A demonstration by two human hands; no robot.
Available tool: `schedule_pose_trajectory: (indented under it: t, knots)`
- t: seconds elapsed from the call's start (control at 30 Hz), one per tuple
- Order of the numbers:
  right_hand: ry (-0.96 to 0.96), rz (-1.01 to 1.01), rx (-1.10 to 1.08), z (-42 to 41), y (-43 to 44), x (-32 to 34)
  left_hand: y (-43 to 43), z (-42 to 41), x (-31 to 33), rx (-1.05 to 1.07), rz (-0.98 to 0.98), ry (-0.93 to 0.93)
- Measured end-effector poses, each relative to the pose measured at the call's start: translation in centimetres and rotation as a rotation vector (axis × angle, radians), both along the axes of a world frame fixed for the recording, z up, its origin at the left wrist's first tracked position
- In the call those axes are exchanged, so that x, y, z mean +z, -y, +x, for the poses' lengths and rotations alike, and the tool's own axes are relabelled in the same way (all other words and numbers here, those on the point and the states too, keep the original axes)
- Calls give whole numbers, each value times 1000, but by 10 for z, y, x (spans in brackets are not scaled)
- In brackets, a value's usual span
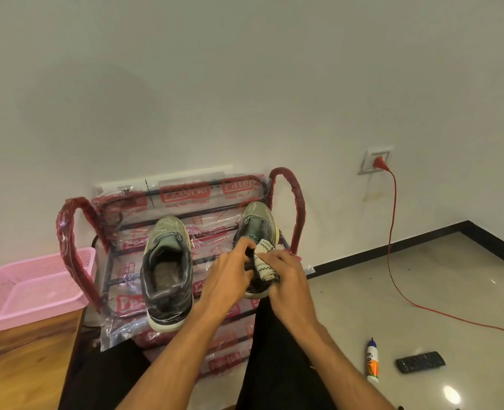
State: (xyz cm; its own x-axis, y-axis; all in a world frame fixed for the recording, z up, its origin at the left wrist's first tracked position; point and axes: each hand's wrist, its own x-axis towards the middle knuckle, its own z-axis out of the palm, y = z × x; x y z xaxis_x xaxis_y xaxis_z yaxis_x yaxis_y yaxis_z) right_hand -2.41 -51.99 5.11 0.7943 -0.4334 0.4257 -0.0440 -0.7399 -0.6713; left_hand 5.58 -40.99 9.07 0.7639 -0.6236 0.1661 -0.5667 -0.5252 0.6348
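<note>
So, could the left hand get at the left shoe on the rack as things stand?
Probably yes: the left shoe sits just beside the left hand, nothing between them. The hand must first let go of the right shoe, where the right hand holds a sock.

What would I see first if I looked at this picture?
Two hands in the middle: the right hand grips a rolled white sock, the left hand holds the grey shoe beneath it. That shoe and its twin sit on a plastic-wrapped red rack. A pink basket sits at left.
</note>
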Motion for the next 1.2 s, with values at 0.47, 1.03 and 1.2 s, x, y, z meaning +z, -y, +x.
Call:
schedule_pose_trajectory:
  t: [0.47,1.03,1.2]
  knots:
    - [-131,-252,-42,0,9,9,1,-5,-2,20,-94,-62]
    - [-136,-193,15,7,39,27,-6,-43,-43,-21,162,589]
    - [-112,-315,199,20,37,43,-10,-59,-63,-22,257,658]
